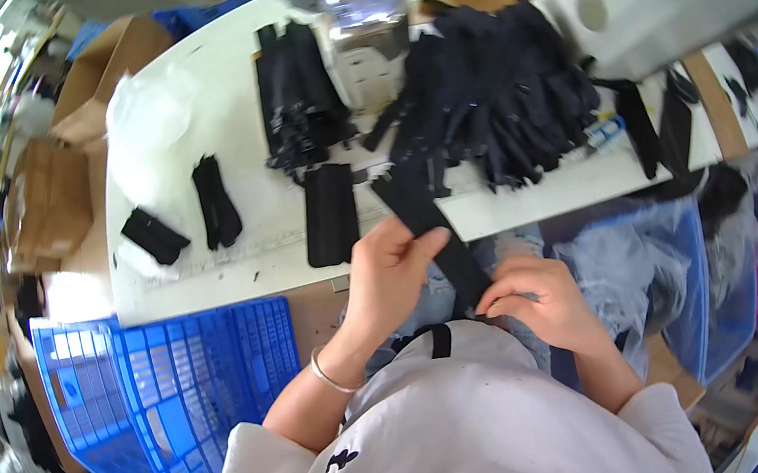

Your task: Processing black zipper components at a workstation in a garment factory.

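Observation:
A flat black fabric strip (460, 261) stretches slantwise between my two hands at the table's front edge. My left hand (392, 269), with a light bangle on its wrist, grips the strip's middle between thumb and fingers. The strip's lower end is pinched by my right hand (538, 298), close to my lap. Its upper end reaches onto the white table, beside a large spread pile of black strips (504, 85). Left of my left hand lies a flat black piece (330, 214), just below a stacked bundle of black strips (299, 89).
A shiny metal machine part (369, 38) stands between the piles. Two small black bundles (215, 202) lie on the white table (272, 254) at left. A blue plastic crate (186, 399) sits below left; a blue bin with clear plastic bags (626, 275) is at right.

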Motion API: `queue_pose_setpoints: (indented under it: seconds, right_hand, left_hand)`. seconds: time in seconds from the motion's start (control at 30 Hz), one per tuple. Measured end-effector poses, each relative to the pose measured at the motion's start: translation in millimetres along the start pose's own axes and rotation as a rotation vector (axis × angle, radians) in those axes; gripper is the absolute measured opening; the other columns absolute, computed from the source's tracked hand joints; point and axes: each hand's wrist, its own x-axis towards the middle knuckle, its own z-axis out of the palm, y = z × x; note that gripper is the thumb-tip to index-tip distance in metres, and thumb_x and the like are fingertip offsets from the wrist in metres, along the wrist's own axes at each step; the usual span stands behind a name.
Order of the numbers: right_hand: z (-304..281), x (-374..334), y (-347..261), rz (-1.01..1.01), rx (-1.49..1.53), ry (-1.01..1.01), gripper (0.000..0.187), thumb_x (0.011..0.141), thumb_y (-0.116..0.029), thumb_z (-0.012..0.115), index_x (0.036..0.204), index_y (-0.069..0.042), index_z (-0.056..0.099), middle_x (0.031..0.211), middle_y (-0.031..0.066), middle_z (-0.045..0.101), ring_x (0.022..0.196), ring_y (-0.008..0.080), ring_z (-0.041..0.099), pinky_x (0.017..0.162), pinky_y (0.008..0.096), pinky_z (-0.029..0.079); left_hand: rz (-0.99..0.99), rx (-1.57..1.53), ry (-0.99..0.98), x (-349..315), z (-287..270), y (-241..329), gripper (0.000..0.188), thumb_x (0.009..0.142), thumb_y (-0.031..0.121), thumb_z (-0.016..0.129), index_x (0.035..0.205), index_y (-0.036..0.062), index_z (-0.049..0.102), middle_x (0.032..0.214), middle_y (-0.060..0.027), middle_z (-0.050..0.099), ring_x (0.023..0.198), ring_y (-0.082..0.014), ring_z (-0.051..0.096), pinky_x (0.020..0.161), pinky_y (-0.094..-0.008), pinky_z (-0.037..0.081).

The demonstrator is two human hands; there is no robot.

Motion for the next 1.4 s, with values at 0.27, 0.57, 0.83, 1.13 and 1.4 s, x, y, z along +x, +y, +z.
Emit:
queue_pose_setpoints:
  seconds: [0.27, 0.57, 0.83, 1.13, 1.4]
  right_hand:
    - [19, 1, 19, 0.29, 0.504, 0.273, 0.025, 0.079, 0.001, 0.067, 0.104, 0.004, 0.064, 0.077, 0.0051, 0.06, 0.066, 0.0107, 0.061, 0.06, 0.0233, 0.048]
    - [32, 18, 25, 0.331, 0.451, 0.135, 0.012, 0.078, 0.009, 0.066, 0.088, 0.006, 0.064, 0.078, 0.0074, 0.065, 0.068, 0.0145, 0.065, 0.061, 0.0234, 0.054]
    - [40, 36, 11, 0.346, 0.55, 0.183, 0.011, 0.081, 0.002, 0.068, 0.091, 0.004, 0.063, 0.078, 0.0089, 0.067, 0.067, 0.0121, 0.065, 0.061, 0.0238, 0.054]
    - [42, 44, 9, 0.264, 0.533, 0.181, 0.007, 0.084, 0.0, 0.066, 0.089, 0.004, 0.063, 0.079, 0.008, 0.067, 0.068, 0.0114, 0.064, 0.064, 0.0256, 0.056]
    - [43, 46, 8, 0.248, 0.593, 0.186, 0.006, 0.085, -0.002, 0.065, 0.087, 0.003, 0.062, 0.081, 0.0063, 0.066, 0.071, 0.0093, 0.061, 0.068, 0.0242, 0.053]
  left_hand:
    - [0.248, 0.895, 0.334, -4, -69, 8, 0.036, 0.072, 0.023, 0.076, 0.094, 0.0034, 0.056, 0.083, -0.0111, 0.057, 0.073, -0.029, 0.058, 0.064, -0.0374, 0.047]
    - [0.213, 0.83, 0.263, -4, -88, -12, 0.027, 0.079, 0.019, 0.07, 0.094, 0.0022, 0.055, 0.086, -0.0122, 0.056, 0.076, -0.0309, 0.057, 0.068, -0.0379, 0.047]
    - [0.258, 0.774, 0.263, -7, -95, -12, 0.015, 0.082, 0.01, 0.064, 0.091, -0.0011, 0.061, 0.084, -0.0144, 0.057, 0.073, -0.0329, 0.058, 0.067, -0.0384, 0.047]
    - [0.324, 0.679, 0.354, -6, -94, -14, 0.004, 0.08, 0.004, 0.063, 0.08, 0.0, 0.063, 0.078, -0.0122, 0.055, 0.068, -0.0311, 0.057, 0.063, -0.0375, 0.047]
    - [0.26, 0.627, 0.239, -3, -89, -17, 0.005, 0.077, 0.003, 0.066, 0.077, -0.0015, 0.065, 0.073, -0.0119, 0.056, 0.064, -0.0298, 0.056, 0.059, -0.035, 0.045]
